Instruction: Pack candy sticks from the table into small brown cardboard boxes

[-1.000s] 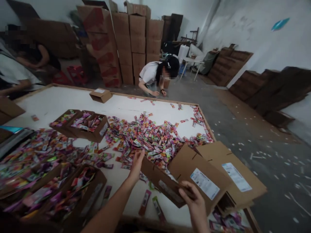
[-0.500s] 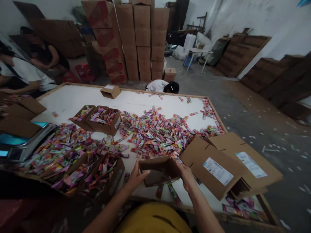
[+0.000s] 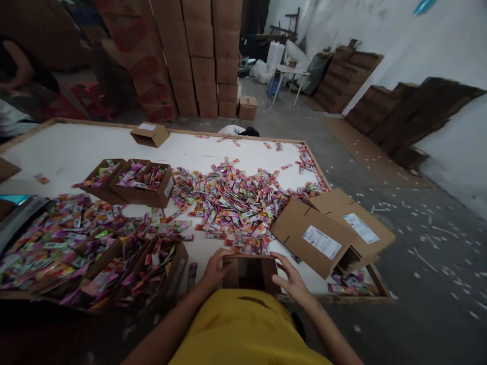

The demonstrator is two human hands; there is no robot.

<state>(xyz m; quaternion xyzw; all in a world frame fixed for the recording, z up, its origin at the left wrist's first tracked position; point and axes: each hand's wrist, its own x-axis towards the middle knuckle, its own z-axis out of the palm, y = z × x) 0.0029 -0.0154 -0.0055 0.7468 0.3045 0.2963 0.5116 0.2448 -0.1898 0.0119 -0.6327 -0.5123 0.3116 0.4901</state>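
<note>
1. my left hand (image 3: 216, 268) curls narrowly over the rim of a small cardboard carton (image 3: 249, 274); my right hand (image 3: 292, 278) spreads wide beside its other side, and i cannot tell whether it grips.
2. the carton stands at the near edge of the table (image 3: 76, 144), open side up, just ahead of my yellow shirt (image 3: 243, 324). against the earlier frame, it sits lower and closer to me, no longer raised over the table.
3. it looks light and stiff, though its thin cardboard could flex; i judge opposite side walls, low down, the surest hold.
4. just beyond, loose foil sachets (image 3: 228, 203) lie heaped and look slippery. an open carton of them (image 3: 155, 268) sits to my left, and labelled cardboard boxes (image 3: 315, 241) lie to my right.
5. farther off, a crouching person (image 3: 238, 131) is mostly hidden behind the table's far edge, before stacked cartons (image 3: 201, 61).
</note>
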